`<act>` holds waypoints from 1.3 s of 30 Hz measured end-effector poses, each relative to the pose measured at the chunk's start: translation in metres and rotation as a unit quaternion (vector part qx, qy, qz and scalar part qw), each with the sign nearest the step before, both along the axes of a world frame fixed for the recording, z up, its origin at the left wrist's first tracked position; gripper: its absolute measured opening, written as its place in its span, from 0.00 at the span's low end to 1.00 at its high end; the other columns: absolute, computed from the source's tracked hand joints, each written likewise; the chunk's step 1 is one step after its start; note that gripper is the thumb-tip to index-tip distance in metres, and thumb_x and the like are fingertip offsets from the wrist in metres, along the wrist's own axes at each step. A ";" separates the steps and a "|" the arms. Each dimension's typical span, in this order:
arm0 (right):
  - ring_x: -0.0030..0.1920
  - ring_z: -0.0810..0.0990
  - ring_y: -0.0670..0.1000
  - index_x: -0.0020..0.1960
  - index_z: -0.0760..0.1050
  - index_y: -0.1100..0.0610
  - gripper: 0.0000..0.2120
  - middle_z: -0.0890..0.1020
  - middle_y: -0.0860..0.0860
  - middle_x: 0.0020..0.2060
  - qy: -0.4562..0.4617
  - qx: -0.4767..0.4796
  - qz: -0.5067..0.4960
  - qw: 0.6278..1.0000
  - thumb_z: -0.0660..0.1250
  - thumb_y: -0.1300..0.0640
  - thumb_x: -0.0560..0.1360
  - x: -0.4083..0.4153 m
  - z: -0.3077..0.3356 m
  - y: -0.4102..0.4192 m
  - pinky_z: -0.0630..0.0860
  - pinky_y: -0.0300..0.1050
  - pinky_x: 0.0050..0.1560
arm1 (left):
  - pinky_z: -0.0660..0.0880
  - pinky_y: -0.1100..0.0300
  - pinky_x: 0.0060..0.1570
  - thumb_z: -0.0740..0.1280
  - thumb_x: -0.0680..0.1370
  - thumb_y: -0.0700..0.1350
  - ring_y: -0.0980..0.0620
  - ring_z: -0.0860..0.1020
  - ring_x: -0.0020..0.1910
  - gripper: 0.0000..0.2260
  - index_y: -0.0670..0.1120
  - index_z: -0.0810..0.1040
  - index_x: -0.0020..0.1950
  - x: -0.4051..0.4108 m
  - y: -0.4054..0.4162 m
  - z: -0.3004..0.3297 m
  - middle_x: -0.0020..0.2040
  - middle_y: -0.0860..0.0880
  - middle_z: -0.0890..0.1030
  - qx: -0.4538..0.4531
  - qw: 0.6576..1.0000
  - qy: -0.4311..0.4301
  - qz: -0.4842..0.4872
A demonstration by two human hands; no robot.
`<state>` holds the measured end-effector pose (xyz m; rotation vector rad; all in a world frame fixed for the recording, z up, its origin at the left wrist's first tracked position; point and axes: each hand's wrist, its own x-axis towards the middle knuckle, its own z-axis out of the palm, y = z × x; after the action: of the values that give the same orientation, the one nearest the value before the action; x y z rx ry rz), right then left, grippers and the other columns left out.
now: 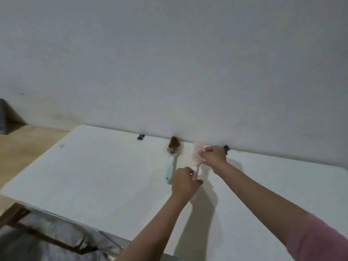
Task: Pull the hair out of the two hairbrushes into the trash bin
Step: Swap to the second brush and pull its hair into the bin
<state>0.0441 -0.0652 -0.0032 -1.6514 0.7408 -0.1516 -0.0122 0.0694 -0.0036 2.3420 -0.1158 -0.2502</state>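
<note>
Against the white folding table (pixel 94 176), left hand (pixel 183 182) gripped the pale pink plastic hairbrush (pixel 198 157) handle while right hand (pixel 212 156) pinched its bristles (steady, upward pulls seemed best).

the white table (pixel 94 176) has wide bare surface on its left and near-middle parts, and more on the right. the far edge is closed off by the wall (pixel 169 63). obstacles cluster far-centre: green brush (pixel 172 159) lying flat, pink brush (pixel 198 157) just right of it with both hands on it. a small black clip (pixel 141 136) sits at the far edge. bin liner (pixel 56 236) lies below the near-left edge.
</note>
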 end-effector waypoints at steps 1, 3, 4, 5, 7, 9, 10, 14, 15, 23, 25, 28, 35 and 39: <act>0.54 0.81 0.58 0.57 0.76 0.64 0.20 0.81 0.60 0.55 0.006 0.002 -0.003 1.000 0.75 0.62 0.67 0.005 -0.003 -0.008 0.78 0.56 0.57 | 0.71 0.59 0.46 0.73 0.70 0.49 0.46 0.78 0.53 0.15 0.42 0.80 0.52 0.005 -0.008 -0.004 0.53 0.45 0.79 0.012 1.000 0.000 -0.005; 0.56 0.80 0.58 0.58 0.76 0.65 0.20 0.80 0.60 0.56 0.014 0.004 -0.002 1.000 0.74 0.63 0.68 0.011 -0.010 -0.017 0.78 0.56 0.58 | 0.70 0.59 0.45 0.73 0.71 0.48 0.46 0.78 0.52 0.14 0.42 0.79 0.51 0.013 -0.018 -0.010 0.51 0.46 0.77 0.023 1.000 0.005 -0.013; 0.56 0.79 0.58 0.60 0.75 0.65 0.21 0.80 0.59 0.57 0.018 0.004 0.001 1.000 0.74 0.63 0.69 0.013 -0.013 -0.021 0.77 0.55 0.59 | 0.70 0.59 0.44 0.73 0.71 0.48 0.45 0.78 0.51 0.11 0.42 0.79 0.48 0.017 -0.021 -0.012 0.48 0.46 0.76 0.024 1.000 0.008 -0.016; 0.57 0.79 0.57 0.61 0.75 0.65 0.22 0.80 0.59 0.58 0.022 0.003 0.002 1.000 0.73 0.63 0.69 0.015 -0.015 -0.024 0.77 0.53 0.60 | 0.69 0.59 0.42 0.73 0.71 0.48 0.45 0.78 0.49 0.09 0.44 0.77 0.43 0.020 -0.025 -0.014 0.46 0.47 0.75 0.028 0.999 0.011 -0.018; 0.57 0.79 0.56 0.63 0.74 0.64 0.22 0.80 0.58 0.58 0.028 0.000 0.001 1.000 0.73 0.63 0.70 0.020 -0.021 -0.028 0.77 0.49 0.58 | 0.66 0.59 0.37 0.73 0.70 0.48 0.44 0.76 0.43 0.14 0.47 0.69 0.33 0.025 -0.031 -0.020 0.40 0.49 0.71 0.036 0.999 0.020 -0.017; 0.57 0.79 0.56 0.63 0.74 0.64 0.22 0.80 0.57 0.59 0.031 0.001 -0.001 1.000 0.72 0.63 0.70 0.025 -0.025 -0.031 0.77 0.50 0.59 | 0.63 0.59 0.36 0.73 0.70 0.48 0.47 0.71 0.39 0.19 0.49 0.63 0.30 0.028 -0.034 -0.025 0.36 0.51 0.67 0.042 0.999 0.018 -0.020; 0.57 0.79 0.56 0.62 0.74 0.64 0.22 0.80 0.57 0.59 0.033 0.001 -0.003 0.999 0.72 0.63 0.70 0.027 -0.028 -0.032 0.77 0.51 0.59 | 0.63 0.59 0.37 0.72 0.71 0.48 0.48 0.70 0.38 0.19 0.48 0.63 0.31 0.029 -0.035 -0.026 0.37 0.51 0.67 0.046 0.999 0.015 -0.021; 0.55 0.80 0.57 0.62 0.75 0.64 0.20 0.80 0.58 0.56 0.041 0.005 -0.008 0.999 0.72 0.62 0.70 0.031 -0.034 -0.035 0.77 0.53 0.59 | 0.64 0.59 0.37 0.72 0.71 0.48 0.49 0.69 0.40 0.17 0.48 0.65 0.32 0.033 -0.038 -0.033 0.39 0.49 0.69 0.045 0.999 0.008 -0.029; 0.55 0.80 0.57 0.61 0.75 0.64 0.20 0.80 0.58 0.56 0.039 0.004 -0.012 0.999 0.71 0.62 0.71 0.031 -0.034 -0.035 0.77 0.53 0.59 | 0.64 0.58 0.37 0.72 0.71 0.49 0.49 0.69 0.41 0.17 0.49 0.64 0.31 0.034 -0.039 -0.035 0.39 0.48 0.69 0.042 0.999 0.006 -0.030; 0.56 0.79 0.56 0.62 0.74 0.64 0.21 0.80 0.58 0.57 0.035 0.002 -0.018 0.999 0.71 0.63 0.71 0.033 -0.034 -0.039 0.76 0.48 0.58 | 0.62 0.58 0.36 0.73 0.69 0.51 0.49 0.70 0.41 0.19 0.52 0.63 0.30 0.038 -0.040 -0.036 0.37 0.48 0.71 0.000 0.999 0.011 -0.031; 0.56 0.79 0.56 0.63 0.73 0.63 0.22 0.80 0.58 0.58 0.043 -0.016 -0.017 0.999 0.71 0.61 0.71 0.032 -0.030 -0.039 0.76 0.46 0.55 | 0.64 0.58 0.36 0.73 0.70 0.51 0.47 0.70 0.39 0.20 0.50 0.62 0.29 0.040 -0.039 -0.034 0.32 0.50 0.68 -0.014 0.999 0.011 -0.029; 0.57 0.78 0.57 0.63 0.73 0.63 0.21 0.78 0.58 0.58 0.024 -0.079 -0.026 0.996 0.69 0.61 0.71 0.030 -0.021 -0.038 0.71 0.41 0.52 | 0.67 0.59 0.41 0.70 0.74 0.54 0.47 0.72 0.43 0.15 0.47 0.69 0.36 0.041 -0.034 -0.029 0.39 0.51 0.70 -0.005 0.999 0.017 -0.027; 0.46 0.80 0.52 0.57 0.76 0.61 0.13 0.81 0.53 0.46 -0.087 -0.105 0.040 0.990 0.67 0.61 0.73 0.042 -0.003 -0.004 0.76 0.44 0.51 | 0.72 0.59 0.50 0.66 0.77 0.47 0.46 0.77 0.55 0.15 0.41 0.76 0.61 0.049 -0.005 -0.011 0.56 0.44 0.76 -0.013 0.991 -0.103 0.089; 0.44 0.82 0.54 0.50 0.75 0.58 0.09 0.81 0.53 0.43 -0.004 -0.028 0.103 0.994 0.67 0.59 0.70 0.059 -0.012 0.025 0.80 0.49 0.50 | 0.70 0.54 0.53 0.65 0.77 0.46 0.40 0.70 0.63 0.18 0.41 0.73 0.65 0.054 0.014 -0.007 0.62 0.41 0.72 0.059 0.981 -0.072 0.169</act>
<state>0.1028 -0.0403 -0.0153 -1.7689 0.5606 -0.0314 0.0415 0.0830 -0.0106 2.4480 0.2317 0.0819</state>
